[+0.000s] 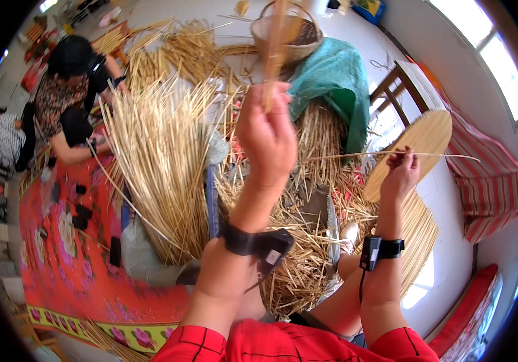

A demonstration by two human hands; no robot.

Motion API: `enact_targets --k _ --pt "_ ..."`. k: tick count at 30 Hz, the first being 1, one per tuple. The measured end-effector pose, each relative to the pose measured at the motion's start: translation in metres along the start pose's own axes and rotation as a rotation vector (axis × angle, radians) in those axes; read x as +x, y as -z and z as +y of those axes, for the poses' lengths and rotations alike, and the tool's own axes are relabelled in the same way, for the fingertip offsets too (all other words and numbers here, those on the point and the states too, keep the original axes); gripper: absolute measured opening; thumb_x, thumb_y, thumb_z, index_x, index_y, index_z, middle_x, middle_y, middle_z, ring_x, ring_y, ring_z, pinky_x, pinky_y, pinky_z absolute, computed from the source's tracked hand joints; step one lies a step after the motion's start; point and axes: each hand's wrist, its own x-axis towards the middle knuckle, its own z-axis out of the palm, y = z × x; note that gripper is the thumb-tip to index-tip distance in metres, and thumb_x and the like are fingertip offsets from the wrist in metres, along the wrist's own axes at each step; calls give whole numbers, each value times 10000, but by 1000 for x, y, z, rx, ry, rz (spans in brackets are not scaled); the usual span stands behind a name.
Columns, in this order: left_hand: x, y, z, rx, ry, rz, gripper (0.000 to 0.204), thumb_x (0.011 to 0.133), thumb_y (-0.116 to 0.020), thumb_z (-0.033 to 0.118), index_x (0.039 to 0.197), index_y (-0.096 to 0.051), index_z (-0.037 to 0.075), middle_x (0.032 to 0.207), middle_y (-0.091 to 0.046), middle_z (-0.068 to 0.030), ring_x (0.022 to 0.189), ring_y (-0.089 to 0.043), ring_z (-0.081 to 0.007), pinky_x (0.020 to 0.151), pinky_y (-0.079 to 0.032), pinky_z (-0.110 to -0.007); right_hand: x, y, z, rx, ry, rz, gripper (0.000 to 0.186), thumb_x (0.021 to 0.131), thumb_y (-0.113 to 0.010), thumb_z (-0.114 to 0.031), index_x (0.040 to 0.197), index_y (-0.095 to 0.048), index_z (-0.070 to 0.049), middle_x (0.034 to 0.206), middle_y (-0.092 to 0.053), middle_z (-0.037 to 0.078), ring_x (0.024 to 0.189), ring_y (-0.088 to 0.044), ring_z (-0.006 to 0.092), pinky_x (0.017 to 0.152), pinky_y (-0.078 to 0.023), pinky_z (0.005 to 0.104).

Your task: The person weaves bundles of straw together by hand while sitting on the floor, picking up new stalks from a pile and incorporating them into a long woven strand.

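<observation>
Raised in the middle, my left hand [269, 136] is closed around a flat, wood-coloured stick [276, 45] that points upward and looks blurred. Over on the right, my right hand [405, 169] pinches a long thin straw stalk [355, 155]. One end of the stalk reaches toward my left wrist; the other bends past my fingers to the right. Just behind my right hand stands an oval tan board [431, 133]. Whether the stalk touches my left hand cannot be made out.
A large straw bundle [162, 163] lies left of my arms, near a co-worker [72, 90] bending over. Loose straw [301, 265] covers my lap area. Beyond are a green sack [334, 78], a wicker basket [262, 36], a wooden bench [413, 84] and a red floral cloth [90, 259].
</observation>
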Motion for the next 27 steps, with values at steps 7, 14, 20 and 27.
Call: enact_targets --k 7,14,20,27 --pt "14 13 21 -90 -69 -66 183 950 -462 149 856 -563 29 750 -589 -39 604 -538 -101 520 -416 -235 -110 -76 51 120 -373 -465 168 959 -496 -161 1002 -513 0 831 -606 106 669 -610 157 585 -508 241" --pt "24 25 25 -156 -68 -40 97 902 -533 103 869 -533 12 757 -563 -100 632 -578 -245 559 -449 -304 -187 -156 45 62 -444 -935 168 947 -528 -165 1019 -569 -18 814 -634 41 686 -610 112 600 -481 217" --pt "40 43 20 -40 -118 -4 66 867 -562 65 840 -539 9 768 -561 -105 641 -575 -275 561 -456 -310 -220 -193 71 -114 -455 -1200 157 941 -538 -143 907 -572 7 805 -630 53 713 -656 131 608 -525 241" --pt "62 56 13 187 -352 238 62 817 -599 91 806 -549 55 755 -543 -75 587 -575 -242 471 -437 -323 -252 -210 101 -284 -448 -1385 190 944 -514 -145 920 -562 37 784 -626 84 689 -664 163 591 -538 256"
